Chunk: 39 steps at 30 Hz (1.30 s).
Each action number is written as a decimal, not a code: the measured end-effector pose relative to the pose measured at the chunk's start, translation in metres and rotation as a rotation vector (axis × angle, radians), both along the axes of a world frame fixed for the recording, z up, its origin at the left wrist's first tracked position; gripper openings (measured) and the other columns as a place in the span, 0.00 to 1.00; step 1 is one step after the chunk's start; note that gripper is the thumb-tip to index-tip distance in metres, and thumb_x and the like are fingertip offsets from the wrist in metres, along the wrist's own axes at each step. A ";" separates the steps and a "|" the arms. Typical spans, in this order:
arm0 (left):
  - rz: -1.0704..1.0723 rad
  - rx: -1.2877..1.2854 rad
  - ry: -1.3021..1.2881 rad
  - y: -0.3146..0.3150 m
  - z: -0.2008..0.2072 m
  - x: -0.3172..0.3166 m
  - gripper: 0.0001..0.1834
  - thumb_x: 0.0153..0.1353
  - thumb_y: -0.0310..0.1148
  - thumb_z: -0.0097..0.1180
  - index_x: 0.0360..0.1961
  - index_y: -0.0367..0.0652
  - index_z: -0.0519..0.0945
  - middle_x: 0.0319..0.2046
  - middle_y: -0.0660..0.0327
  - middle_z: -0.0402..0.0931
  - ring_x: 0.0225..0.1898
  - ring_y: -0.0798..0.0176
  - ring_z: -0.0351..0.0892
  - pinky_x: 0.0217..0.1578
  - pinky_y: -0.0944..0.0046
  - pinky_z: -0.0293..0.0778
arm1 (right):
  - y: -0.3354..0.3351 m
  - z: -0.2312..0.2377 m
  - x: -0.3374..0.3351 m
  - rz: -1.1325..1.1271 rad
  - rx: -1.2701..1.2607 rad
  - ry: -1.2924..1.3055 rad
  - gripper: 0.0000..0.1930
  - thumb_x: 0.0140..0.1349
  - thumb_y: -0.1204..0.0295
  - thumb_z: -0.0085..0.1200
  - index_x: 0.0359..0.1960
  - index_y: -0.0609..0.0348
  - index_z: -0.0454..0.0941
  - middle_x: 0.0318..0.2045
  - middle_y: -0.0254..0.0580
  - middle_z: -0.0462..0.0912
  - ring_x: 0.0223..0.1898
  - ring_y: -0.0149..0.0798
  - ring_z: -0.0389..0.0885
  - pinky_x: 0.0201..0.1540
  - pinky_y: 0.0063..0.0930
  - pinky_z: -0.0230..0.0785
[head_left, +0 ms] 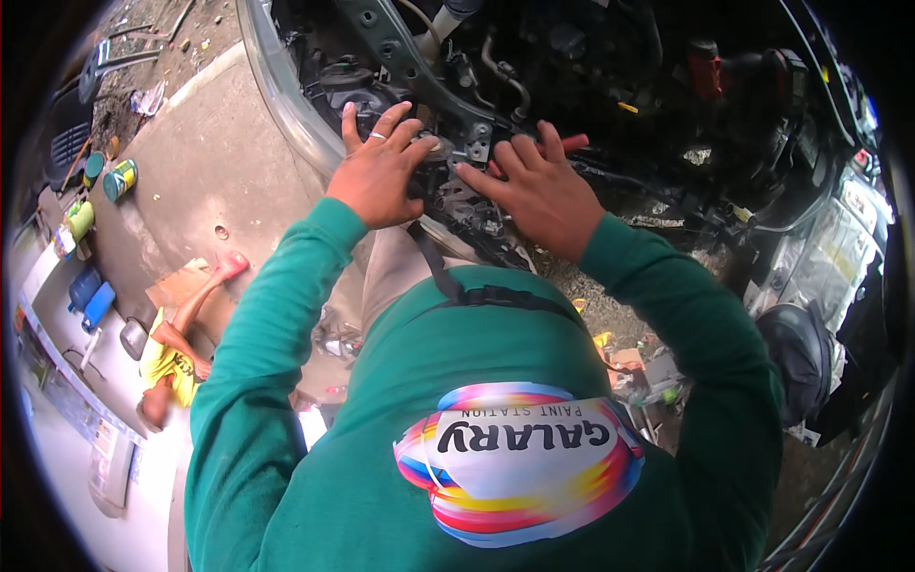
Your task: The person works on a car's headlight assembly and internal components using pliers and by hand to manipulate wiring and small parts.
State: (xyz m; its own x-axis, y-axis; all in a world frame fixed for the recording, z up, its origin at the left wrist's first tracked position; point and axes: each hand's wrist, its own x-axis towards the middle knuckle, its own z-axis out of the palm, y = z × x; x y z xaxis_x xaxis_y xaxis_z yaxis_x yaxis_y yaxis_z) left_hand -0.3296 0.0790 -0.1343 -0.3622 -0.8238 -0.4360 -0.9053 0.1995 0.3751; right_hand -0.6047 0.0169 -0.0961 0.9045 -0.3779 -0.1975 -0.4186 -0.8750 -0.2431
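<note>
My left hand (379, 181), a ring on one finger, has its fingers spread over a black part (357, 86) at the front of an opened vehicle. Its fingertips rest on or just over that part; exact contact is hard to tell. My right hand (553, 195) is to its right, curled over a red-handled tool (576, 143) whose ends show on both sides of the fingers. The tool's working end is hidden. Between the hands is a metal bracket (478, 141) at the end of a dark green body rail (405, 57).
The engine bay (629, 57) is dark, with hoses and a red part (705, 71). A pale curved body edge (286, 105) borders it on the left. At left, a person in a yellow shirt (170, 357) sits near a can (120, 180). A black bag-like object (796, 357) is at right.
</note>
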 end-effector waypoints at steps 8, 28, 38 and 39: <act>0.024 -0.034 0.033 0.003 -0.007 0.003 0.47 0.42 0.47 0.79 0.68 0.53 0.79 0.72 0.58 0.70 0.85 0.52 0.51 0.77 0.15 0.27 | -0.028 0.017 0.054 0.422 -0.205 0.081 0.24 0.68 0.63 0.58 0.66 0.46 0.81 0.52 0.38 0.81 0.63 0.42 0.77 0.80 0.66 0.47; 0.034 -0.023 -0.004 0.002 -0.007 0.001 0.46 0.46 0.50 0.79 0.70 0.51 0.81 0.73 0.59 0.73 0.84 0.54 0.55 0.81 0.21 0.31 | -0.016 0.025 0.085 0.653 -0.335 0.454 0.27 0.69 0.62 0.57 0.71 0.48 0.78 0.46 0.37 0.82 0.47 0.41 0.81 0.47 0.39 0.66; 0.024 -0.009 0.003 0.000 -0.009 0.001 0.48 0.45 0.49 0.79 0.72 0.52 0.80 0.73 0.61 0.72 0.85 0.55 0.53 0.82 0.21 0.29 | -0.019 0.013 0.049 0.156 0.198 0.525 0.29 0.72 0.66 0.56 0.76 0.38 0.73 0.56 0.52 0.82 0.61 0.56 0.80 0.60 0.56 0.72; 0.028 -0.002 0.002 0.001 -0.009 0.002 0.48 0.45 0.50 0.79 0.72 0.52 0.80 0.73 0.61 0.72 0.85 0.55 0.53 0.81 0.21 0.29 | -0.014 0.014 0.046 0.002 0.317 0.598 0.32 0.71 0.66 0.57 0.78 0.36 0.71 0.59 0.55 0.80 0.64 0.58 0.78 0.63 0.58 0.71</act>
State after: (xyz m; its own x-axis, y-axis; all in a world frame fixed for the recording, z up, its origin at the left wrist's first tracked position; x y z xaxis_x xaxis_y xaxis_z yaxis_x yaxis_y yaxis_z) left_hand -0.3278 0.0799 -0.1431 -0.3403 -0.8342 -0.4339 -0.9096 0.1751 0.3768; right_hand -0.5589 0.0029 -0.0817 0.6055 -0.2176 -0.7655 -0.5594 -0.8006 -0.2149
